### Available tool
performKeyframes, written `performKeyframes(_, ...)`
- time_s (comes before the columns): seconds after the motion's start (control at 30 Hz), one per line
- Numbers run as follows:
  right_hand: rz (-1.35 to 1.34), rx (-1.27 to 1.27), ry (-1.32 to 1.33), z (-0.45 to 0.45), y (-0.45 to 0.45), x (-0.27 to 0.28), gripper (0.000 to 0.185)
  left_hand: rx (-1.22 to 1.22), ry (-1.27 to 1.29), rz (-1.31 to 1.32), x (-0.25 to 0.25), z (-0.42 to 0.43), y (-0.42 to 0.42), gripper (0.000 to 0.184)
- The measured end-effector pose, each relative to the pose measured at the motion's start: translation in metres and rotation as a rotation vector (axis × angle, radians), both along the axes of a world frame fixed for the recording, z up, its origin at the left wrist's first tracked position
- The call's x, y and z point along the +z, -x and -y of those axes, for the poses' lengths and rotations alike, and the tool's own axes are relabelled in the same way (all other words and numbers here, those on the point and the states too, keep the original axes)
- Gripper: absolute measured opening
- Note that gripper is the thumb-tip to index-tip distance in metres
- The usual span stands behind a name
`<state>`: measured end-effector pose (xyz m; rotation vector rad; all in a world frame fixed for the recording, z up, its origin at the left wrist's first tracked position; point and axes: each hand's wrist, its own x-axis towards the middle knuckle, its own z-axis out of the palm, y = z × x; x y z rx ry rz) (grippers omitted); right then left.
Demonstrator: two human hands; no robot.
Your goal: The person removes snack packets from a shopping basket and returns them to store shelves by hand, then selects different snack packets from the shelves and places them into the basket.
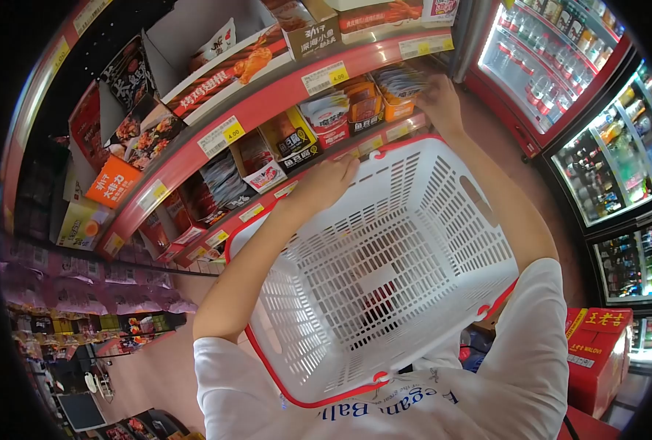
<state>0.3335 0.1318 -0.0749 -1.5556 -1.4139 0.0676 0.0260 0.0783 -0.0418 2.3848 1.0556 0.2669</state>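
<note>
Beside curved, red-edged shop shelves (278,100) lined with yellow-and-white price labels (223,137), I have a white slatted plastic basket (296,359) with a red rim, tilted so its inside faces me. It sits between my forearms, just before a white shirt (502,359) with dark blue lettering. My left hand (329,181) lies across its far side near the lower shelf edge, fingers partly curled; whether it grips anything, I cannot tell. My right hand (439,99) reaches past the rim, fingers bent, beside shiny bluish sachets (401,78) in an orange display box (398,110). I cannot tell if it holds one. Snack boxes and packets fill both shelf levels.

The pinkish floor (150,370) runs beneath. On the right stand a lit, red-framed drinks fridge (514,137) and black-framed coolers (603,229), with a red carton (597,359) with yellow lettering below. Purple plastic packages (84,293) line the left.
</note>
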Motion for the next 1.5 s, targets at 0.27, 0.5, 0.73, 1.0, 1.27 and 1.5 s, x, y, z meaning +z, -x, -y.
performKeyframes(0.27,-0.033,0.107,-0.076,0.002,0.001,0.005,0.050,-0.109,0.002,-0.111,0.001,0.005,0.008,0.043)
performKeyframes(0.5,0.358,0.017,-0.119,0.011,0.014,0.019,0.045,-0.111,-0.014,-0.081,-0.001,0.004,0.007,0.047)
performKeyframes(0.73,0.429,-0.047,-0.068,0.001,0.025,0.026,0.042,-0.013,0.020,-0.120,0.020,0.014,0.006,0.050)
performKeyframes(1.0,0.561,-0.092,0.039,0.006,0.025,0.030,0.042,-0.011,-0.048,-0.048,0.013,0.015,0.008,0.041)
performKeyframes(1.27,0.455,-0.024,0.095,0.005,0.023,0.032,0.039,-0.061,-0.128,-0.003,0.007,0.009,0.009,0.038)
performKeyframes(1.5,0.289,-0.013,0.121,0.000,0.015,0.019,0.030,-0.130,-0.111,-0.026,0.006,0.001,0.006,0.040)
